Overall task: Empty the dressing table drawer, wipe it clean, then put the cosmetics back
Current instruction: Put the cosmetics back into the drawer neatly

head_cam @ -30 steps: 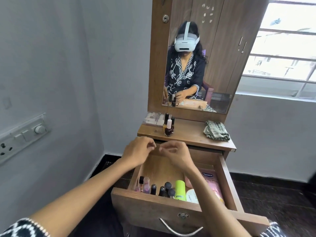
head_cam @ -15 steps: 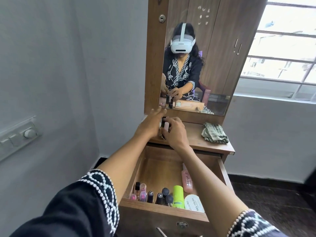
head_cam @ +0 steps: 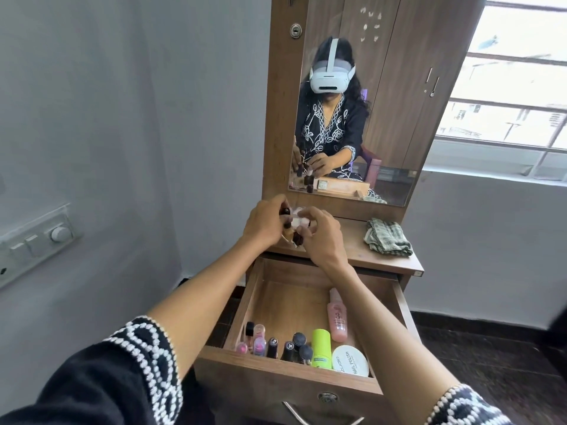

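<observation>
Your drawer [head_cam: 260,368], smooth bare wood, is open nearest you with glossy bottles [head_cam: 277,346], a lime tube [head_cam: 321,348] and a round white tub [head_cam: 349,360] along its front. Beyond, on the table [head_cam: 352,246], left hand [head_cam: 264,223] and right hand [head_cam: 320,237] each seem to grip small polish bottles by a folded cloth [head_cam: 388,237]. You're likely mid-emptying; next, reach back down for more.

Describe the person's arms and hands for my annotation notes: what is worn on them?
Both forearms are bare. The left sleeve and right sleeve are black with white looped, chain-like embroidery at the cuffs, pushed back well above the wrists. No rings, bangles or watch show on the left hand or right hand.
</observation>
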Available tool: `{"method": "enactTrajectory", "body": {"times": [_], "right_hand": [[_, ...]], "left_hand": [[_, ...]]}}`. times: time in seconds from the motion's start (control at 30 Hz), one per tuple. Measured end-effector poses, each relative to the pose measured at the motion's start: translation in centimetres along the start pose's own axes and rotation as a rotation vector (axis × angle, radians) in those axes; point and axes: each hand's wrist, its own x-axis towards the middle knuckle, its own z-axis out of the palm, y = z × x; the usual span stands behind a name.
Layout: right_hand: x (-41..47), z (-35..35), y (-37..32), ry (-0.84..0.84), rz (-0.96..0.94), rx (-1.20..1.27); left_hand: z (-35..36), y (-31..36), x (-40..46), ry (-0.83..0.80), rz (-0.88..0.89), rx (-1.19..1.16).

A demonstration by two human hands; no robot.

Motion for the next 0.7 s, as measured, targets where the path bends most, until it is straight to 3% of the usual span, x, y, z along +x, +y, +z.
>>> {"method": "enactTrajectory", "body": {"times": [0.33,0.7], "right_hand": [[-8.1,-2.1,0.3,0.004,0.138,0.376],[-12.7,-0.3,1.4,-0.164,0.237,0.341]], "left_hand": [[-1.5,-1.0,-8.9,-0.141,0.106,-0.008],[0.0,-3.2,-14.4,-0.269,0.054,-0.021]]}}
